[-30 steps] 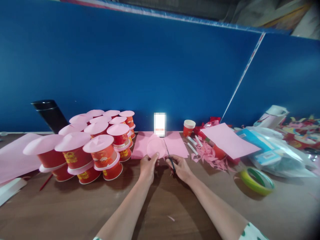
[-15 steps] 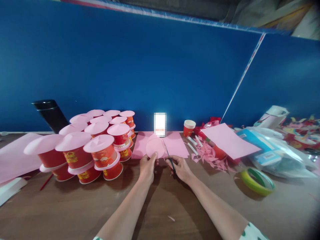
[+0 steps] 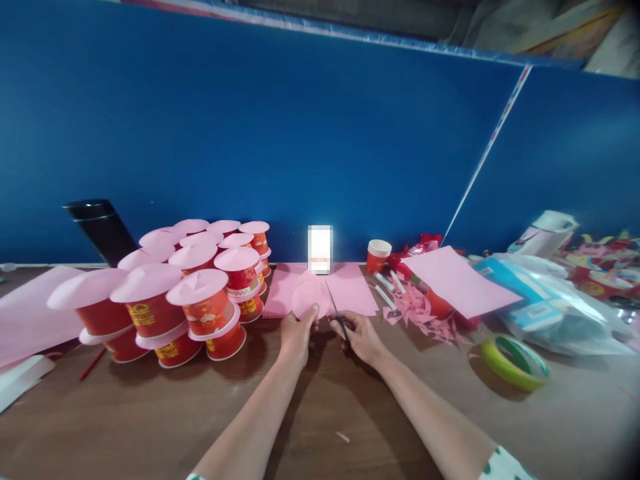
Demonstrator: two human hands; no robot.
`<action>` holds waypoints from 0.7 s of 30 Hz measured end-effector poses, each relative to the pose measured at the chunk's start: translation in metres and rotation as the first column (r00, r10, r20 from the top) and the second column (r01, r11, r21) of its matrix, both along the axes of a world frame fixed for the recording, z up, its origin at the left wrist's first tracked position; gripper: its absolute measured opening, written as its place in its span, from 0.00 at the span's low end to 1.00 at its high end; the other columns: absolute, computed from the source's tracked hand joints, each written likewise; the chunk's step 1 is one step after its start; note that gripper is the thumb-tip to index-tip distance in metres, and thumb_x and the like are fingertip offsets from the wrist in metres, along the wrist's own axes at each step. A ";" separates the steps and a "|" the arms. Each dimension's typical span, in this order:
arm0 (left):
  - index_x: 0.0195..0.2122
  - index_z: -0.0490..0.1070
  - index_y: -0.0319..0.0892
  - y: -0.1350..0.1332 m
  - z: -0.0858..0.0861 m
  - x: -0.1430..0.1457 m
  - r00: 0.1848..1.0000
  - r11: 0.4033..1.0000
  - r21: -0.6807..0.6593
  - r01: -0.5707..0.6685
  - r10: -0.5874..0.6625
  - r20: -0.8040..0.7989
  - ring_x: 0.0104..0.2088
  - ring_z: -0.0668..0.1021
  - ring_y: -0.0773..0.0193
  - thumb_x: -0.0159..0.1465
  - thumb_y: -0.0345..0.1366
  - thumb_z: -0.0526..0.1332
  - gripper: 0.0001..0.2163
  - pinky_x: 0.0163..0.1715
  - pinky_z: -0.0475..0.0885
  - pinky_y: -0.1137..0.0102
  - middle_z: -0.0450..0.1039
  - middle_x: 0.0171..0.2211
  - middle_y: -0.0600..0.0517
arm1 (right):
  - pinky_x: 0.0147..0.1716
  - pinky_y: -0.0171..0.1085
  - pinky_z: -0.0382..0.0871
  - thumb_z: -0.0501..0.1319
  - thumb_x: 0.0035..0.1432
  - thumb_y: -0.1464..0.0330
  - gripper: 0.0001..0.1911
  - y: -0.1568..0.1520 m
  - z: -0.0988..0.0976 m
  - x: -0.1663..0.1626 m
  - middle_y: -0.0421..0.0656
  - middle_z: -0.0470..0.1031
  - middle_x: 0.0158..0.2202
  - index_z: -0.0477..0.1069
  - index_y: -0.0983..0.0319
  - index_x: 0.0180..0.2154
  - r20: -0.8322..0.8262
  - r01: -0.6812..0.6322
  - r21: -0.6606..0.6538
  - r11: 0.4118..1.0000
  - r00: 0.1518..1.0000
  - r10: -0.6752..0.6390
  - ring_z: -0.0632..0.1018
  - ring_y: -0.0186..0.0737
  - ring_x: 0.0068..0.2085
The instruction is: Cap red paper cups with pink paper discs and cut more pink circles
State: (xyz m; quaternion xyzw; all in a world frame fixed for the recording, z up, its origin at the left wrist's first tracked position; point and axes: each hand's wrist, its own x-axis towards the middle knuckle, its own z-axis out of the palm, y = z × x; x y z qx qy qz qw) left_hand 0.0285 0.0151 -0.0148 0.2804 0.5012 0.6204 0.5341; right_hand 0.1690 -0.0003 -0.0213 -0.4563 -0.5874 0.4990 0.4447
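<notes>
My left hand (image 3: 298, 332) pinches the lower edge of a round pink paper disc (image 3: 309, 298) between thumb and fingers. Dark-handled scissors (image 3: 341, 325) are in my right hand (image 3: 361, 337), their blades pointing up and a little left, close to the disc's right edge. Whether the blades touch the disc I cannot tell. Behind the disc lie pink paper sheets (image 3: 354, 287) on the brown table (image 3: 320, 407). A small pink scrap (image 3: 343, 437) rests on the table between my forearms.
Stacked red paper cups (image 3: 205, 317) with pink paper tops stand at left, a black flask (image 3: 103, 230) behind them. On the right are more red cups (image 3: 379, 257), pink cuttings (image 3: 423, 313), a pink sheet (image 3: 457, 281), a plastic bag (image 3: 565, 320) and yellow-green tape (image 3: 515, 363).
The disc has shifted slightly downward in my left hand's grip. My right hand and the scissors stay nearly where they were.
</notes>
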 end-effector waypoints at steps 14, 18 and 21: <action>0.27 0.71 0.35 -0.001 0.003 0.000 1.000 1.000 -0.019 -0.004 0.004 -0.006 0.16 0.69 0.72 0.42 0.41 0.69 0.16 0.16 0.64 0.76 0.68 0.17 0.54 | 0.13 0.27 0.61 0.62 0.50 0.59 0.17 0.001 -0.003 0.002 0.32 0.61 0.17 0.71 0.63 0.40 0.005 0.004 0.012 1.000 1.000 -0.004 0.63 0.26 0.15; 0.28 0.71 0.35 -0.001 0.003 0.000 1.000 0.999 -0.031 -0.008 0.008 -0.011 0.16 0.68 0.72 0.43 0.41 0.69 0.16 0.16 0.63 0.76 0.68 0.17 0.54 | 0.13 0.28 0.61 0.61 0.51 0.60 0.17 0.001 -0.003 0.002 0.32 0.61 0.18 0.71 0.63 0.41 0.019 -0.001 0.028 1.000 1.000 0.001 0.63 0.26 0.15; 0.29 0.71 0.34 -0.001 0.002 0.000 1.000 0.999 -0.035 -0.008 0.008 -0.006 0.16 0.68 0.72 0.43 0.41 0.69 0.16 0.16 0.63 0.76 0.69 0.17 0.54 | 0.13 0.28 0.61 0.61 0.51 0.59 0.17 0.002 -0.003 0.002 0.32 0.61 0.17 0.71 0.63 0.41 0.022 0.004 0.030 1.000 1.000 -0.005 0.64 0.26 0.15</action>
